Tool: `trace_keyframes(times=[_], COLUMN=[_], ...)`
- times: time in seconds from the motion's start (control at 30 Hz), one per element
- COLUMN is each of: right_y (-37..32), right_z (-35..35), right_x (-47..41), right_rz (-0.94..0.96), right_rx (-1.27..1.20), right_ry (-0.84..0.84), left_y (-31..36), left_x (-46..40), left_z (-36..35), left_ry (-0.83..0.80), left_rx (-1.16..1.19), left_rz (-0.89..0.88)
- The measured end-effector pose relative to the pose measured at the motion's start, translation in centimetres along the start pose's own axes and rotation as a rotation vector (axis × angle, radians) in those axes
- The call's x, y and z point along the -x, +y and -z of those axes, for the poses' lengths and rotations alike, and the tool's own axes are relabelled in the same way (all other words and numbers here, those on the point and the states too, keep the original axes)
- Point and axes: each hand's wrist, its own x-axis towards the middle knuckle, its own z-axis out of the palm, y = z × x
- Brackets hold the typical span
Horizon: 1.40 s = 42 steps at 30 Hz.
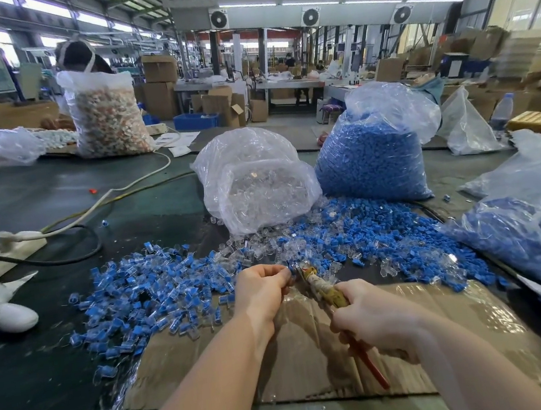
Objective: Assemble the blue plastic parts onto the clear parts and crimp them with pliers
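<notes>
right hand (373, 315) around pliers (323, 287), closed

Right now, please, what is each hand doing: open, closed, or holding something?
Left hand: fingers pinch a small blue and clear part at the pliers' nose.
Right hand: grips the handles of the pliers.

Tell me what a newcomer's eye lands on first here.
The tall clear plastic bag of blue plastic parts at centre right, beside the clear bag of transparent parts. Before them, loose blue and clear pieces litter the dark table. Nearest, the left hand pinches a small part against red-handled pliers gripped by the right hand.
</notes>
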Motion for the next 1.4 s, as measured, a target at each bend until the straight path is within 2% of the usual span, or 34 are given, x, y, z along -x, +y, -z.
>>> trace_keyframes(times=[0.13, 0.27, 0.37, 0.43, 0.53, 0.6, 0.7, 0.87, 1.03, 1.17, 1.23, 1.33, 1.4], right_y=[0.0, 0.0, 0.4, 1.3, 3.3, 4.4, 5.6, 6.9, 7.1, 7.1, 7.0, 6.8, 7.4], right_z=[-0.3, -0.2, -0.4, -0.6, -0.7, -0.7, -0.7, -1.0, -1.1, -0.9, -1.0, -1.6, -2.1], right_x=[-0.2, -0.2, -0.6, -1.4, -2.6, -2.9, -3.0, -3.5, -3.4, -2.8, -1.8, -0.2, 1.8], right_rz=[0.003, -0.037, -0.047, -0.004, 0.001, -0.058, -0.103, -0.145, -0.159, -0.195, -0.171, 0.011, 0.285], right_rx=[0.011, -0.117, -0.199, -0.138, 0.267, 0.466, 0.611, 0.75, 0.771, 0.737, 0.712, 0.623, 0.513], right_ry=[0.014, -0.019, 0.071, 0.216, 0.452, 0.555, 0.601, 0.607, 0.628, 0.571, 0.593, 0.712, 0.87], left_y=[0.0, -0.1, -0.3, -0.5, -0.8, -1.1, -1.5, -2.1, -2.3, -1.9, -1.8, -2.0, -2.3], left_x=[0.0, 0.1, 0.2, 0.0, -0.3, -0.3, -0.7, -1.5, -1.4, -0.6, 0.4, 2.4, 4.6], left_z=[-0.1, -0.1, 0.1, 0.6, 1.7, 2.5, 3.6, 4.8, 5.1, 5.2, 5.5, 6.0, 6.9], left_ry=[0.016, 0.022, 0.02, 0.08, 0.215, 0.299, 0.367, 0.371, 0.356, 0.359, 0.353, 0.331, 0.285], left_rx=[0.01, 0.02, 0.029, -0.157, -0.639, -0.86, -1.047, -1.188, -1.273, -1.22, -1.16, -1.021, -0.935], left_rz=[-0.004, 0.017, 0.01, -0.095, -0.359, -0.463, -0.556, -0.523, -0.484, -0.523, -0.568, -0.705, -0.873])
